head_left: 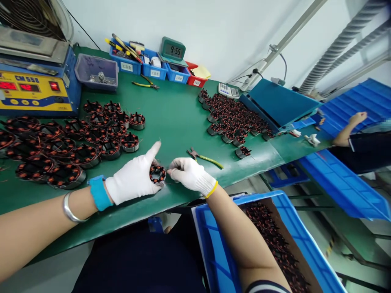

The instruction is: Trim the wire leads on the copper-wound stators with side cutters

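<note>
at the green bench [171,110], left hand [132,179] cupped around 1 stator [157,173]

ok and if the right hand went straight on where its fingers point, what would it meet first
Most likely the copper-wound ring held in the left hand; the right hand points at its side, though depth, and whether they already touch, is unclear.

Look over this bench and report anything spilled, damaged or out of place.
Nothing looks spilled or plainly damaged. Slightly odd: one lone ring sits apart from the cluster on the right. The cutters lie loose beside the right hand, which seems ordinary for a tool.
</note>
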The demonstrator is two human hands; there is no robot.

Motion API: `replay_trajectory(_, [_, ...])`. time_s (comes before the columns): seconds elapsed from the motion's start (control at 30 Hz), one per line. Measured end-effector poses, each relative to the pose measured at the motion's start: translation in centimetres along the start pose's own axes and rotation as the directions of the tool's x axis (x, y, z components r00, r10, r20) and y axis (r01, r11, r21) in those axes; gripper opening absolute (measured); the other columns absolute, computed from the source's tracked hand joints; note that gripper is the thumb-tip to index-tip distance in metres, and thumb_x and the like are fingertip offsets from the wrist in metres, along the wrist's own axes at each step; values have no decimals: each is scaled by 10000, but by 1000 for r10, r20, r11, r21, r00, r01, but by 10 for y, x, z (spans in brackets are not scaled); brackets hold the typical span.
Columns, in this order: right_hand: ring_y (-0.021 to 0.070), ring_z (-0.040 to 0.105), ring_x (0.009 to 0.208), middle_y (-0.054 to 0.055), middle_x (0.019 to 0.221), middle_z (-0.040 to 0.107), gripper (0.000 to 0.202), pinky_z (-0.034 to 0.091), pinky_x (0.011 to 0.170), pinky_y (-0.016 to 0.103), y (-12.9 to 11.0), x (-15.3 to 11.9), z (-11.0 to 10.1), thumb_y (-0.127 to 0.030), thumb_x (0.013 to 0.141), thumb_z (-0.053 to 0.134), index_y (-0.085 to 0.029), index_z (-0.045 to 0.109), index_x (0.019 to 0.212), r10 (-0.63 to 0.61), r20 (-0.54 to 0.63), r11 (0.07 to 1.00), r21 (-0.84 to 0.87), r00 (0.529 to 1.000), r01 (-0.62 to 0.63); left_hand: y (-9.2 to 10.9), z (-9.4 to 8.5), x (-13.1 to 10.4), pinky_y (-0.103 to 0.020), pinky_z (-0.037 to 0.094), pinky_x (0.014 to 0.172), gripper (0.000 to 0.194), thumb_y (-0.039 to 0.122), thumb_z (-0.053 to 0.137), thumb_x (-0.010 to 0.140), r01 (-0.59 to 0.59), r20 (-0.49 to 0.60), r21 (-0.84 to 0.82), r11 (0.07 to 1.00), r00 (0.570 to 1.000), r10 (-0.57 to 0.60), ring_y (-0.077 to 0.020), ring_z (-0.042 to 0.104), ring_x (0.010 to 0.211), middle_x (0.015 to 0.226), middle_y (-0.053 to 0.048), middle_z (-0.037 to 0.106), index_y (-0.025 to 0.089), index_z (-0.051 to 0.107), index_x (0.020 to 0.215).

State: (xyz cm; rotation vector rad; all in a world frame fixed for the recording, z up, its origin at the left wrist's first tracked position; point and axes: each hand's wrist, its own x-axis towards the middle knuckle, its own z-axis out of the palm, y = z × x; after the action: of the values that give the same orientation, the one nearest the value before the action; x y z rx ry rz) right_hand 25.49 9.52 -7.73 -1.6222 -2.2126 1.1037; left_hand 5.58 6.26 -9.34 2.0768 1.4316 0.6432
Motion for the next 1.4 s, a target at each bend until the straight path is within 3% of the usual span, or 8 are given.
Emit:
replay_trajectory(0.1, [164, 586, 725, 12, 768, 655, 193, 442, 685, 282, 0, 4, -3, -379, 806, 573, -207, 657, 838, 76, -111, 995, -63, 991, -84, -4, -2, 0, -289, 484, 748, 1122, 323, 660, 640, -13, 46, -12, 1000, 999, 13, -219, 652, 856, 1030, -55, 652, 201, -55, 1495])
replay_trajectory(0.37, [117, 555, 587, 1, 679, 620, 241, 457, 583, 243, -10, 11, 12, -411, 781, 615, -173, 612, 821, -34, -12, 958, 284, 999, 36, -7, -1, 0, -278, 469, 702, 1122, 329, 645, 643, -32, 44, 19, 999, 999, 31, -215, 638, 823, 995, -61, 641, 179, -76, 1490])
replay_trajectory(0.57, [156, 579, 658, 8, 716, 639, 199, 455, 654, 294, 9, -22, -5, -398, 779, 608, -201, 609, 751, 129, -148, 981, -123, 981, -148, -11, 0, 2, -293, 469, 711, 1139, 372, 667, 615, -29, 54, 30, 999, 998, 28, -230, 634, 836, 986, -69, 641, 186, -31, 1496])
replay_trajectory(0.7, [248, 564, 1050, 129, 1210, 572, 533, 450, 887, 383, -10, -31, -1, -480, 771, 609, -172, 536, 1201, -247, -404, 952, -273, 881, 141, -12, 1, 3, -288, 462, 689, 1116, 376, 653, 643, -55, 47, 32, 998, 997, 54, -223, 633, 809, 942, -64, 643, 160, -37, 1493])
replay_trajectory(0.77, [309, 417, 1251, 172, 1386, 422, 861, 355, 1026, 438, -19, -29, 6, -581, 681, 667, -132, 395, 1363, -490, -317, 842, -414, 812, 347, -11, 1, 3, -286, 457, 674, 1131, 387, 661, 640, -60, 53, 42, 997, 997, 57, -224, 632, 801, 935, -69, 640, 144, -44, 1490])
replay_trajectory(0.93, [276, 563, 942, 123, 916, 625, 441, 431, 884, 426, -11, -21, 23, -523, 869, 499, -138, 625, 1044, -465, -57, 751, -554, 884, 360, -9, -3, 5, -302, 463, 690, 1143, 438, 662, 646, -58, 92, 83, 995, 994, 50, -239, 631, 828, 967, -85, 639, 143, -49, 1491])
replay_trajectory(1.13, [225, 593, 969, 36, 762, 620, 203, 372, 1021, 386, 12, -18, 29, -301, 894, 487, -201, 636, 799, -446, -136, 865, -321, 885, 386, -10, -1, 3, -324, 480, 782, 1120, 451, 693, 619, -69, 80, 69, 995, 995, 64, -257, 617, 938, 1048, -92, 635, 146, 71, 1498])
replay_trajectory(1.4, [232, 569, 1109, 0, 651, 552, 220, 383, 997, 346, 13, -21, 24, -304, 852, 521, -191, 583, 674, -231, -93, 957, 157, 969, 243, -4, -2, 1, -284, 470, 790, 364, 426, 582, 770, -161, 47, -42, 986, 985, 163, -170, 594, 871, 1000, -21, 605, 211, 597, 1063])
